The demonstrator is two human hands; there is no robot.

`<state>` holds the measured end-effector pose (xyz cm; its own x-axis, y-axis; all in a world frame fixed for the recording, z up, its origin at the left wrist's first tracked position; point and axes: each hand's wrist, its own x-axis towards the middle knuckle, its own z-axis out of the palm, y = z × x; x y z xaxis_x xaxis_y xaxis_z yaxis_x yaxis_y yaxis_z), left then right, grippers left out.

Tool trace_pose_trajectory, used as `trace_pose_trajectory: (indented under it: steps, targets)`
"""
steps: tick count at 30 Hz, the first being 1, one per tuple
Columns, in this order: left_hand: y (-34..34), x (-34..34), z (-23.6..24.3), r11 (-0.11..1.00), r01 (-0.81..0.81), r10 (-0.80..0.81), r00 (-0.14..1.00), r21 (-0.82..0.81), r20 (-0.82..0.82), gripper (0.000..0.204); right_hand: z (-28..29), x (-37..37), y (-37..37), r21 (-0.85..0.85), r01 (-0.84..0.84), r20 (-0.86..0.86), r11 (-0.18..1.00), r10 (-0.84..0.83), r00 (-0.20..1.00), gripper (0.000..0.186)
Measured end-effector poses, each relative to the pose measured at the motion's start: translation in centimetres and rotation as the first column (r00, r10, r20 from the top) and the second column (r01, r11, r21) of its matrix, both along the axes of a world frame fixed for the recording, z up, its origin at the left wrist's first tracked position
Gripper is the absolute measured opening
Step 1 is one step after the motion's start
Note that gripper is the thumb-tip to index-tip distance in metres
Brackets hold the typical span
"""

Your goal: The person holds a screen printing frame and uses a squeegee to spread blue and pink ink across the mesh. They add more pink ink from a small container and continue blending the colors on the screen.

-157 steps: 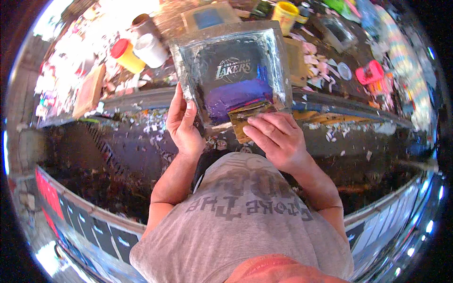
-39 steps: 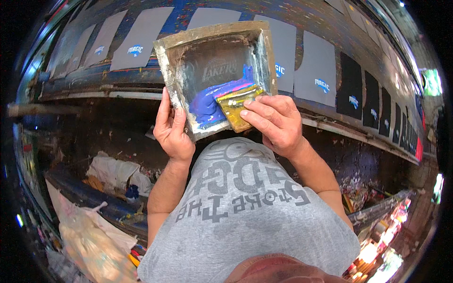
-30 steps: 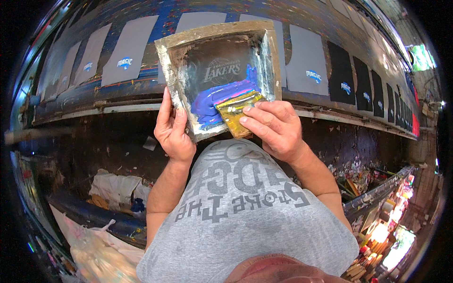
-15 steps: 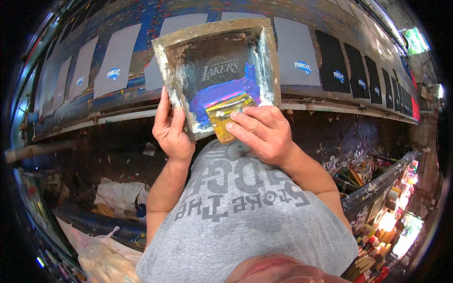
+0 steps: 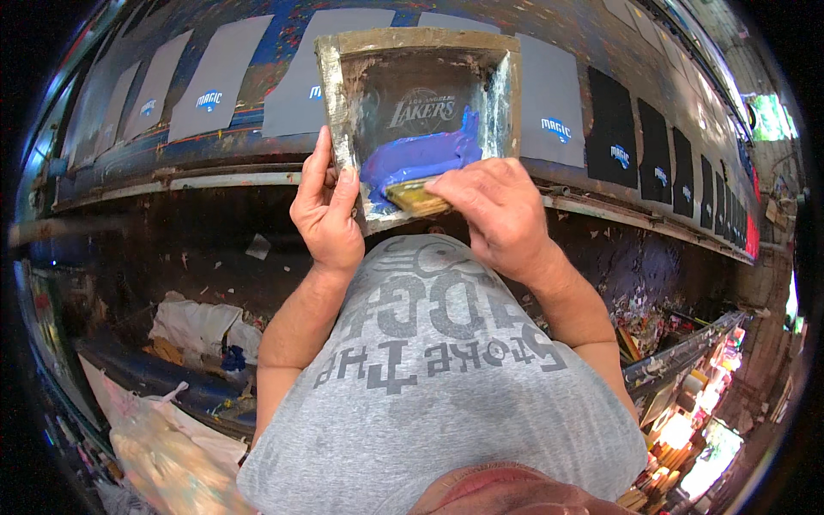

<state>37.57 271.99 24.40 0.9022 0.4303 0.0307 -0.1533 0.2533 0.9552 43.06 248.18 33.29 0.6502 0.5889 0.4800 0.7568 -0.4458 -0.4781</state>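
Note:
My left hand [image 5: 330,210] grips the left side of a wooden screen printing frame [image 5: 421,39], fingers behind it and thumb on its front edge. The frame is held up in front of my chest, over the near edge of the long table. Thick purple ink [image 5: 421,160] lies across the lower half of its dark mesh, below a lettered ball design. My right hand [image 5: 506,215] is closed around a yellow, ink-stained squeegee [image 5: 415,197], tipped so that its face looks narrow. The squeegee sits at the lower edge of the ink; its blade is partly hidden.
Grey fabric pieces [image 5: 219,69] and black ones [image 5: 612,120], several with a small blue-and-white print, lie in a row along the paint-spattered table [image 5: 283,51]. A metal rail [image 5: 206,180] edges it. Plastic bags [image 5: 172,446] sit lower left; a cluttered shelf [image 5: 678,412] stands lower right.
The frame has shifted slightly right with my left hand on it. My right hand has tilted the squeegee, and the pink streak along the ink's edge no longer shows.

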Motion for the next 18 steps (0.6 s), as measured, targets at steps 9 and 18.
trace_pose_trajectory:
  steps: [9, 18]
  targets:
    - [-0.9, -1.2, 0.5, 0.998, -0.046, 0.045, 0.999, -0.051, -0.024, 0.061, -0.8, -3.0, -2.2, -0.102, -0.007, 0.125, 0.995, 0.019, 0.992, 0.041]
    - [0.3, -1.9, 0.6, 0.999, -0.008, 0.006, 0.999, -0.052, -0.039, 0.061, -0.3, -4.0, -1.4, -0.081, 0.013, 0.14, 0.997, -0.002, 0.99, 0.044]
